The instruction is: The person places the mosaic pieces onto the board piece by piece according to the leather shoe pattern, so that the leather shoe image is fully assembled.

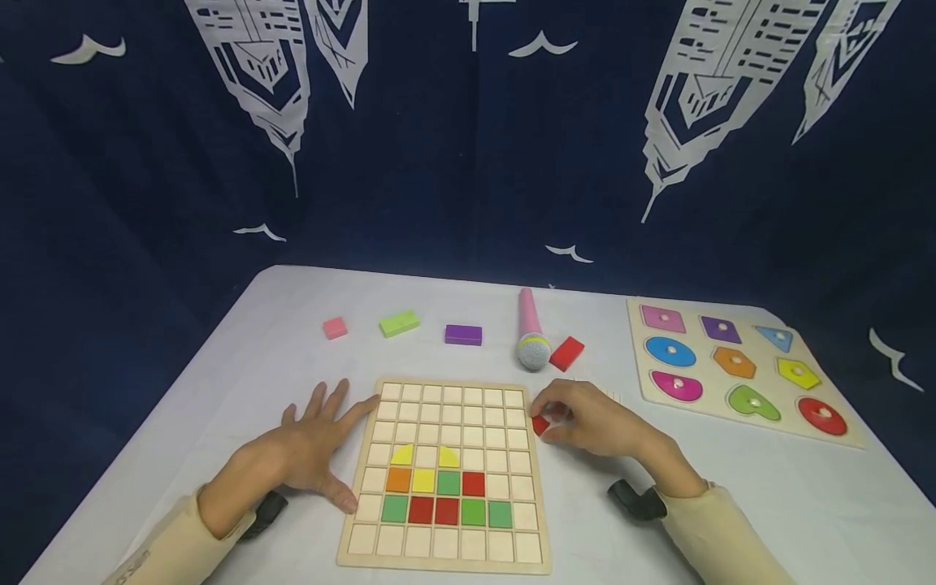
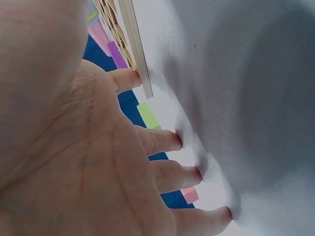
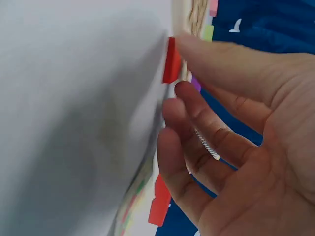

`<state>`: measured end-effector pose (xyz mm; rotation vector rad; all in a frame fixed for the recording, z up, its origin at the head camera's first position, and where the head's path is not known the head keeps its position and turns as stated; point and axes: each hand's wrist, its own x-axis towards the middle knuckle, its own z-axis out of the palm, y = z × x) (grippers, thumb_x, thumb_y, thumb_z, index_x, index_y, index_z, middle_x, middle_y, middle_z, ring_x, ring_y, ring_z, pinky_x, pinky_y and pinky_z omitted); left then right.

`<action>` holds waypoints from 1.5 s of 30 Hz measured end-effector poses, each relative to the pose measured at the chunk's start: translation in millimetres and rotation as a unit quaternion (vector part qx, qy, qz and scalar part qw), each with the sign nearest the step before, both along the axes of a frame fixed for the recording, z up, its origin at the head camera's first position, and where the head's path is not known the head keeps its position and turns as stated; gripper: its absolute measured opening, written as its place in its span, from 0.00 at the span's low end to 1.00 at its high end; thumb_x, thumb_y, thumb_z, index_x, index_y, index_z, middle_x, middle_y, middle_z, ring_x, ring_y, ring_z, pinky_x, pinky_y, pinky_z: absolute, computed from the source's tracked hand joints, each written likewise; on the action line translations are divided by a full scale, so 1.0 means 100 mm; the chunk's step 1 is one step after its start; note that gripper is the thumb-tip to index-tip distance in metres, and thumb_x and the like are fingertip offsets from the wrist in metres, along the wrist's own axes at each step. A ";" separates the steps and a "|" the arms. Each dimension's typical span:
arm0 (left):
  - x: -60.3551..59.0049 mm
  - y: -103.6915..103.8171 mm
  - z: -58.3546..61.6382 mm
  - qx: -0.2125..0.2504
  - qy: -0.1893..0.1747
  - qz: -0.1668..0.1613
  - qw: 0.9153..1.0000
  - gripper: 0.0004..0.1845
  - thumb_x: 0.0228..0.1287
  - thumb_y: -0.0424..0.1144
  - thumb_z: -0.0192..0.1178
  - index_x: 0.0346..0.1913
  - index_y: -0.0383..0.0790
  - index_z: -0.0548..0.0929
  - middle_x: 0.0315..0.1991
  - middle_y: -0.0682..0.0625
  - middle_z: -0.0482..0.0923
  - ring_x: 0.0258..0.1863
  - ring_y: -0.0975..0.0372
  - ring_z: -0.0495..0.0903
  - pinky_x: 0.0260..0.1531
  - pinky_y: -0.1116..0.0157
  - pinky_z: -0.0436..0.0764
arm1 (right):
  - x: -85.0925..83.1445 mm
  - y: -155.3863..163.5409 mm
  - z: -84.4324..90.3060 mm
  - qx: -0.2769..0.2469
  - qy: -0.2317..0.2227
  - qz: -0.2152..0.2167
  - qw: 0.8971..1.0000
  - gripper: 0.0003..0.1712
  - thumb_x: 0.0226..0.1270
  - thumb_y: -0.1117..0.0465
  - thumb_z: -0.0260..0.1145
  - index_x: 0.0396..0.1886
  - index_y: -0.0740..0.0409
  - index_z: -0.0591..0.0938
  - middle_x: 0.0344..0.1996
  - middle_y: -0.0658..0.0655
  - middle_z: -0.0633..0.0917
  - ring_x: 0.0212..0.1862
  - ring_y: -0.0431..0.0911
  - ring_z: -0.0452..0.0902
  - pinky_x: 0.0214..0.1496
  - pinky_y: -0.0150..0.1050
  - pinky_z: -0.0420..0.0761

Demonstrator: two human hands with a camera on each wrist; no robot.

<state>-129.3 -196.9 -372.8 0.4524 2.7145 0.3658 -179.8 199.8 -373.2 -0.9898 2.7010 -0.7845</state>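
A wooden grid board (image 1: 421,549) lies flat on the table, with yellow, orange, green and red pieces in some of its squares. My left hand (image 1: 310,451) is spread at its left side, the index finger and thumb touching the frame. In the left wrist view, the index fingertip (image 2: 132,78) meets the board's edge and the other fingertips rest on the cloth. Just off the board's right edge, my right hand (image 1: 595,418) pinches a small red block (image 1: 539,425) between thumb and fingers. That red block (image 3: 172,61) stands beside the board in the right wrist view.
Behind the board are a pink block (image 1: 335,327), a light green block (image 1: 399,323), a purple block (image 1: 464,335), a pink toy microphone (image 1: 530,325) and another red block (image 1: 566,353). A shape puzzle board (image 1: 702,341) lies at the right. A dark curtain (image 1: 468,162) hangs behind the table.
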 end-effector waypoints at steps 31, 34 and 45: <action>-0.01 0.02 0.00 0.003 -0.005 -0.003 1.000 0.75 0.22 0.64 0.80 0.79 0.51 0.51 0.78 0.25 0.37 0.75 0.27 0.36 0.61 0.21 0.47 | 0.05 -0.01 0.14 0.017 0.008 0.024 1.000 0.06 0.65 0.64 0.70 0.31 0.47 0.84 0.23 0.40 0.78 0.26 0.34 0.68 0.30 0.29 0.71; -0.01 0.02 0.00 0.000 -0.003 -0.003 1.000 0.75 0.22 0.64 0.80 0.79 0.52 0.51 0.78 0.25 0.38 0.75 0.27 0.37 0.61 0.21 0.47 | 0.09 -0.06 0.16 0.002 -0.015 0.034 0.999 0.06 0.67 0.63 0.69 0.32 0.47 0.83 0.20 0.40 0.76 0.24 0.34 0.67 0.28 0.28 0.70; 0.00 0.01 -0.01 -0.001 0.002 0.000 1.000 0.75 0.20 0.66 0.80 0.79 0.53 0.52 0.78 0.26 0.40 0.75 0.27 0.38 0.61 0.21 0.47 | 0.29 -0.39 0.11 -0.037 -0.076 0.087 0.993 0.06 0.68 0.63 0.67 0.32 0.47 0.83 0.20 0.38 0.75 0.24 0.30 0.67 0.28 0.25 0.70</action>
